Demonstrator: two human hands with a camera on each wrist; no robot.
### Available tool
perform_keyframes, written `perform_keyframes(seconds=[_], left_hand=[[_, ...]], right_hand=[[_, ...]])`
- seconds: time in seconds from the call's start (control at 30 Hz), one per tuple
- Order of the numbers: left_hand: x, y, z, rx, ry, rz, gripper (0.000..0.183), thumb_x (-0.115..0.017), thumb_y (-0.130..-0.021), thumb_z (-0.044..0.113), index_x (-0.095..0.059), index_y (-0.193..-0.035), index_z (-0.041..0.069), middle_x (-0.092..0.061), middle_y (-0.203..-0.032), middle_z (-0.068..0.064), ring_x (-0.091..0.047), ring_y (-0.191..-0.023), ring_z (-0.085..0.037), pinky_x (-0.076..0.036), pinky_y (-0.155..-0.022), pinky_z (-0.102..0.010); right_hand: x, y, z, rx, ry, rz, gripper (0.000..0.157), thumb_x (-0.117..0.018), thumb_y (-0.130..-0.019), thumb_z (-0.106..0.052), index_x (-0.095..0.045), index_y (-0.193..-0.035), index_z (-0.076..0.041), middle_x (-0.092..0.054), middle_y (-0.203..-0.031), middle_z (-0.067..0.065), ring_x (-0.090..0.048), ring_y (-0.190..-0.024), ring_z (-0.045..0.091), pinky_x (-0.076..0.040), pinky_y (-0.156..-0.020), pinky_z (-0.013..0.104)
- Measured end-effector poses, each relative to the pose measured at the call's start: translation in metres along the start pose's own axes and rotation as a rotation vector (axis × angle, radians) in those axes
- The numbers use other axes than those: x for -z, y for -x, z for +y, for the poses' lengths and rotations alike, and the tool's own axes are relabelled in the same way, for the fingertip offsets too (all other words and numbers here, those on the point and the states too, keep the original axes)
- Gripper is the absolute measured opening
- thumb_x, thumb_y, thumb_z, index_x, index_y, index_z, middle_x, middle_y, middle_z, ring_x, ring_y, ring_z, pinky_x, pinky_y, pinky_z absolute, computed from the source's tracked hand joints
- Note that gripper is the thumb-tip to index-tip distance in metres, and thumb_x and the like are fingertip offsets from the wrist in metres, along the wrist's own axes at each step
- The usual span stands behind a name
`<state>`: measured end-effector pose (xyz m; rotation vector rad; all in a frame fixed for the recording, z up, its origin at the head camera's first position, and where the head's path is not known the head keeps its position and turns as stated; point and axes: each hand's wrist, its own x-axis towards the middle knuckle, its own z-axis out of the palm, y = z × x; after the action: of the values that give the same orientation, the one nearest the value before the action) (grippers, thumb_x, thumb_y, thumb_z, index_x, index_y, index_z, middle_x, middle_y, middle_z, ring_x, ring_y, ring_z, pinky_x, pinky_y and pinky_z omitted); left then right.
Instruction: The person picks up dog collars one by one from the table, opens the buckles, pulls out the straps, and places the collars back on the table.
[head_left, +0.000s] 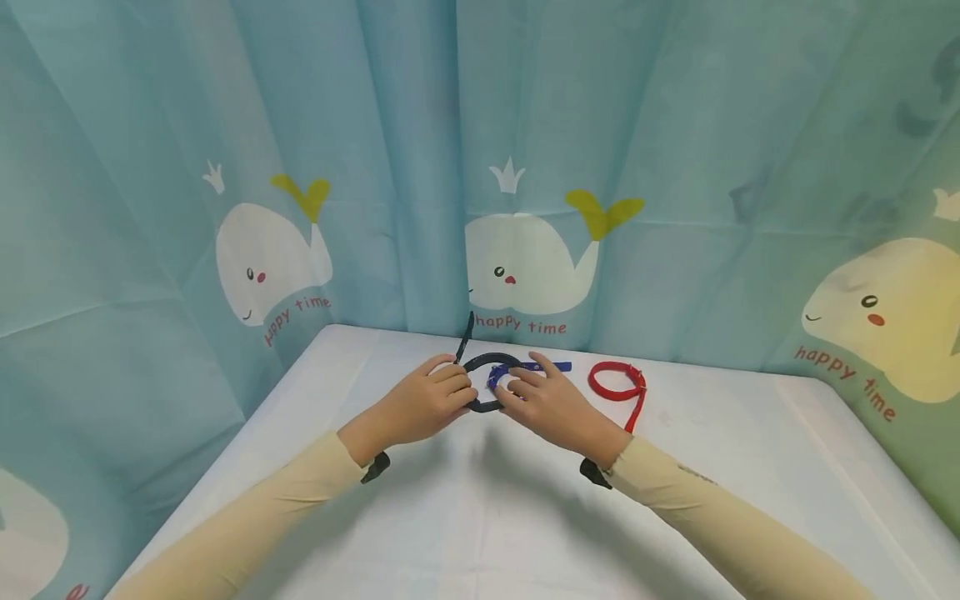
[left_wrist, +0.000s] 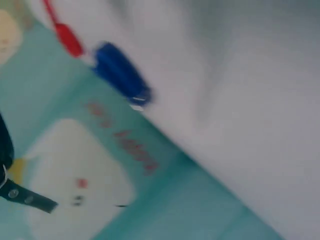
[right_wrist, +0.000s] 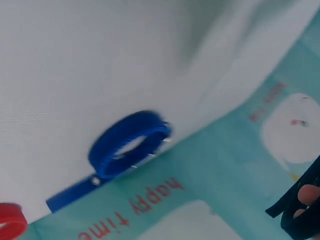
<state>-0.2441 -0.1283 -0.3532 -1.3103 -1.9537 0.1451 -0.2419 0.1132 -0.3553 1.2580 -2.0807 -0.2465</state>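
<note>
A black pet collar point(head_left: 491, 358), buckled into a loop, is held up above the white table between both hands. My left hand point(head_left: 427, 402) grips the loop's left side, where the loose strap end sticks up. On the other side, my right hand point(head_left: 551, 408) pinches the loop with curled fingers. The collar's studded strap end point(left_wrist: 30, 197) shows at the left edge of the left wrist view. Fingertips reach through the black collar point(right_wrist: 296, 227) in the right wrist view. Behind the hands lies a blue collar point(right_wrist: 125, 131), partly hidden in the head view.
Right of the blue collar, a red collar point(head_left: 611, 395) lies looped on the table, its strap end pointing toward the front. The white tabletop point(head_left: 480, 517) ends at a blue curtain point(head_left: 405, 167) printed with whales, which hangs along the back and sides.
</note>
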Motion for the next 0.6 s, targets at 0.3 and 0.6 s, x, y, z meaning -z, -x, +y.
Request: perform_keyframes(seconds=[0.3, 0.6], left_hand=[[0.03, -0.021, 0.015, -0.007, 0.039, 0.145, 0.035, -0.084, -0.067, 0.021, -0.068, -0.097, 0.014, -0.07, -0.096, 0.002, -0.064, -0.097, -0.014, -0.048, -0.097, -0.035], [0.048, -0.043, 0.039, 0.097, 0.002, 0.161, 0.029, -0.082, -0.071, 0.024, -0.07, -0.096, 0.016, -0.069, -0.089, 0.004, -0.063, -0.089, -0.012, -0.047, -0.096, -0.034]], right_hand=[[0.041, 0.028, 0.0, -0.035, -0.236, 0.119, 0.034, -0.076, -0.076, -0.023, -0.061, -0.103, -0.01, -0.071, -0.102, 0.005, -0.062, -0.112, 0.028, -0.04, -0.1, 0.057], [0.057, 0.033, -0.006, -0.122, -0.322, 0.255, 0.049, -0.041, -0.095, -0.046, -0.066, -0.099, -0.004, -0.072, -0.095, 0.008, -0.069, -0.095, 0.024, -0.042, -0.097, 0.057]])
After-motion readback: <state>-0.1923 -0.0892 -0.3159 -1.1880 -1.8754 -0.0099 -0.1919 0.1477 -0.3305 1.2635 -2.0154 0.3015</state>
